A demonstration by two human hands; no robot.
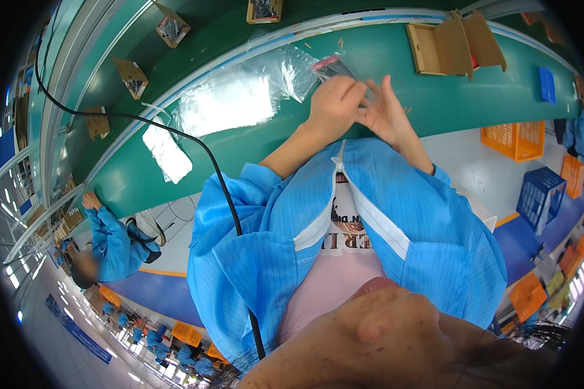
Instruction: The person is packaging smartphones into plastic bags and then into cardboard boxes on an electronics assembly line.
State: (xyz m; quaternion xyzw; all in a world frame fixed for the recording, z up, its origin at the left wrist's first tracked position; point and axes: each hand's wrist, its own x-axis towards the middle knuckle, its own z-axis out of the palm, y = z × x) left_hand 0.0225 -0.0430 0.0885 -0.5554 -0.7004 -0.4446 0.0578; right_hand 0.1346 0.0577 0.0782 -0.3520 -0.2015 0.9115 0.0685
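Note:
Over the green workbench, my left hand (pixel 333 107) is closed, its fingers curled inward and slightly blurred. Whatever it may hold is hidden. My right hand (pixel 388 115) meets it at the fingertips, with some fingers apart and one digit stretched up. Just beyond my left knuckles lies a dark item with a pinkish-red end (pixel 327 62), seemingly in clear plastic; whether my hand touches it cannot be told. Left of it, clear plastic bags (pixel 230 104) are spread in a shiny pile. A white folded bundle (pixel 167 152) rests farther left.
An opened cardboard box (pixel 428 52) and a blue bin (pixel 547 85) stand on the bench to the right. Small boxes (pixel 172 29) sit beyond the rail. A black cable (pixel 207 149) hangs across the left. Orange crates (pixel 516 139) stand right; a co-worker (pixel 113 243) is at left.

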